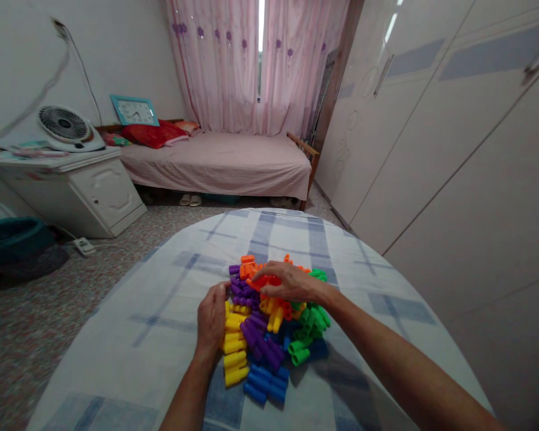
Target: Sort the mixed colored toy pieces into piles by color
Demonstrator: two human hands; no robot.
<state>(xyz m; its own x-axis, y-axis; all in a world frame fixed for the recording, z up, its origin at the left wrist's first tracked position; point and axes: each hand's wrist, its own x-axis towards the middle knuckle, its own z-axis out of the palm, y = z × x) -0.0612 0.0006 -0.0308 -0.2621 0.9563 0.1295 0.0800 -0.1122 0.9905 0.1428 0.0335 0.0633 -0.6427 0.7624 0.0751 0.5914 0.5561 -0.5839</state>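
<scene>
A heap of plastic tube-shaped building pieces lies in colour groups on the table. My right hand [284, 281] reaches over the top of the heap, its thumb and fingers around an orange piece [257, 284]. Along the heap's left side rests my left hand [212, 317], fingers extended and slightly bent, beside the purple pieces [242, 293] and yellow pieces [235, 344]. A joined purple strip [263, 344] lies across the middle. Blue pieces [267, 383] are nearest me. Green pieces [313, 322] lie at the right, partly under my right wrist.
The oval table wears a blue-and-white checked cloth [161, 335]. Beyond it stand a bed [220, 161] and, at the left, a white cabinet [103, 194] with a fan [67, 127]. A bin [15, 245] sits on the floor. A wardrobe [431, 179] lines the right.
</scene>
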